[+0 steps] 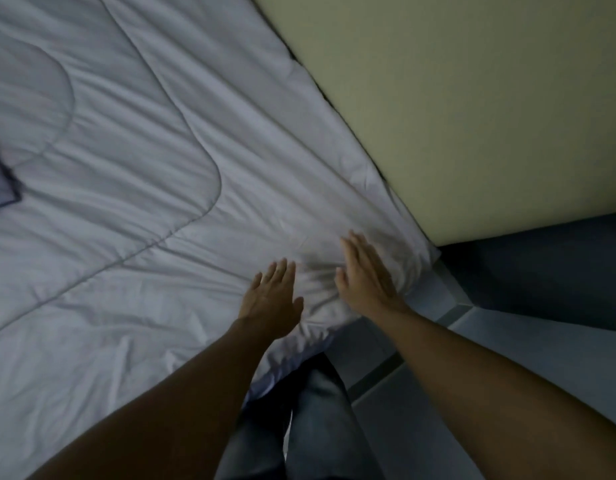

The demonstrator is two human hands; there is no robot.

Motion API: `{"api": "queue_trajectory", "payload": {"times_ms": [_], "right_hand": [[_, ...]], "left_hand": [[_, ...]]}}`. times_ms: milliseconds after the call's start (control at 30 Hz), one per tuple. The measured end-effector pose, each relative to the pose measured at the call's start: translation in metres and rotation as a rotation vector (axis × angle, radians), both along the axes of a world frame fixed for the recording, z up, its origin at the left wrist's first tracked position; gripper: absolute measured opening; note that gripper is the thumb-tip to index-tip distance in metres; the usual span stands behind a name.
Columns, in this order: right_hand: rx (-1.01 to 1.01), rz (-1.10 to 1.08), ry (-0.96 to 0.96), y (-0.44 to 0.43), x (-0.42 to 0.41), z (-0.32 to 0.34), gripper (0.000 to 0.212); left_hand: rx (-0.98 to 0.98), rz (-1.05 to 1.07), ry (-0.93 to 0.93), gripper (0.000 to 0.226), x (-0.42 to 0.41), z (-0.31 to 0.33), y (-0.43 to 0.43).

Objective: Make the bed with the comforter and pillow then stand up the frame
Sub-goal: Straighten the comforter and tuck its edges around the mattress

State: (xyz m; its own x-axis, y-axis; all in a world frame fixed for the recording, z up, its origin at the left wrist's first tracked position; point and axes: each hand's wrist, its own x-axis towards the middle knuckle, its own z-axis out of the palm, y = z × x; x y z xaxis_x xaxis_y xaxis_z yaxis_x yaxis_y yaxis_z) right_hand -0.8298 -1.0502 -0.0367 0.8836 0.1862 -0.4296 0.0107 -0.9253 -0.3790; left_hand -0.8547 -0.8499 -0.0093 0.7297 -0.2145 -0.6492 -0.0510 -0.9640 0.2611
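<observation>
Both hands, left hand [270, 299] and right hand [367, 275], flat, fingers spread, gripping nothing, press the comforter [133, 174] corner nearest the wall [473, 109]; soft, light, wrinkle-prone, probably best pinched at its hem

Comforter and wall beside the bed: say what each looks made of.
Comforter: soft woven fabric, matte pale grey-white, likely padded; stitched quilting lines and fine wrinkles show it. Wall: hard, smooth, matte yellowish-green surface, probably painted plaster; no seams or texture visible. Dim light leaves both uncertain.
</observation>
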Motion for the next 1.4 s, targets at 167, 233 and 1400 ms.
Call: {"api": "queue_trajectory", "payload": {"times_ms": [167,233,1400], "right_hand": [[0.035,0.103,0.000,0.035,0.017,0.058,0.063],[0.043,0.156,0.003,0.051,0.025,0.081,0.063],[0.632,0.230,0.420,0.720,-0.363,0.207,0.024]], "left_hand": [[0.027,0.099,-0.040,0.072,0.004,0.045,0.020],[0.030,0.133,-0.062,0.071,0.004,0.061,0.035],[-0.677,1.676,-0.534,0.032,-0.465,0.193,0.603]]}}
